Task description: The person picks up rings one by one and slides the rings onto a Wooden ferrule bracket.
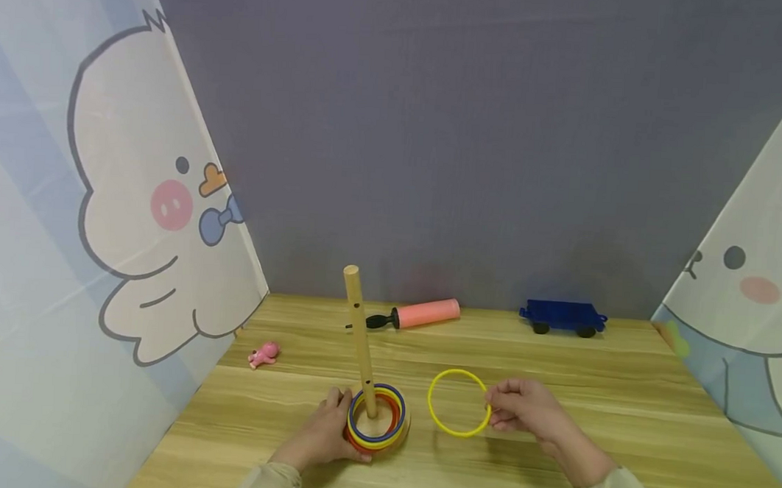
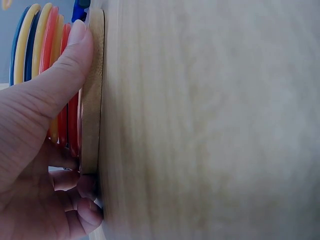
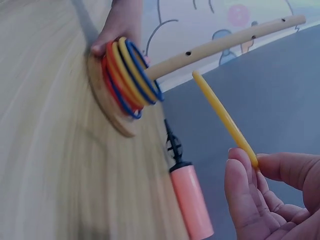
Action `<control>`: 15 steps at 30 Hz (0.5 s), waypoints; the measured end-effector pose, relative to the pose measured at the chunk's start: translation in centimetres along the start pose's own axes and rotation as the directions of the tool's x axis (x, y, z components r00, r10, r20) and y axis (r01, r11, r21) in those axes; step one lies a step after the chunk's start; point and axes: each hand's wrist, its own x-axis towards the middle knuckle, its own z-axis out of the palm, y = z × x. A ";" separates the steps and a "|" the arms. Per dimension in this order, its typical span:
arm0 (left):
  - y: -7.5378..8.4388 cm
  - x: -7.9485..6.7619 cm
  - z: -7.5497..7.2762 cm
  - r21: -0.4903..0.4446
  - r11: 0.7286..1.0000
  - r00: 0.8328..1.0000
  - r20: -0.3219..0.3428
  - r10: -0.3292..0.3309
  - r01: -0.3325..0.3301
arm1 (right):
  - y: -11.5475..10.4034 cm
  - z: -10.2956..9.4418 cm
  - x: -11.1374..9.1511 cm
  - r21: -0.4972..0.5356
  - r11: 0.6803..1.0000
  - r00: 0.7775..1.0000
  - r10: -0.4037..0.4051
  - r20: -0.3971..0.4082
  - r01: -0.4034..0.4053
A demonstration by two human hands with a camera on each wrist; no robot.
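Observation:
A wooden ring-toss stand [image 1: 362, 346] rises upright at the front left of the table. Blue, yellow and red rings [image 1: 404, 410] lie stacked around its post, low over the round base [image 2: 91, 120]. My left hand [image 1: 324, 432] grips the base's left side, its thumb along one part of the edge and its fingers curled round another. To the right of the stand, my right hand [image 1: 528, 410] pinches a yellow ring [image 1: 430, 401] between thumb and fingers. Edge-on in the right wrist view, that ring [image 3: 220, 112] hangs in the air, apart from the post.
Behind the stand lies a hand pump [image 1: 427, 314] with a pink barrel and black end. A blue toy wagon [image 1: 563, 316] stands at the back right. A small pink toy figure [image 1: 265, 354] lies at the left. Grey and printed cloth walls [image 1: 462, 144] enclose the table.

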 end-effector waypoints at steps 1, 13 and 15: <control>0.0 0.0 0.0 0.000 1.000 1.000 0.001 -0.001 0.001 | -0.2 0.1 -0.1 0.003 1.000 1.000 -0.003 0.000 0.003; 0.3 0.1 -0.2 -0.002 1.000 1.000 0.016 -0.009 0.009 | -3.7 1.3 -0.6 0.018 0.997 0.996 -0.072 0.043 0.072; 0.2 0.1 -0.1 -0.003 1.000 1.000 0.012 -0.005 0.005 | -4.3 1.7 -0.6 0.027 0.996 0.995 -0.084 0.050 0.083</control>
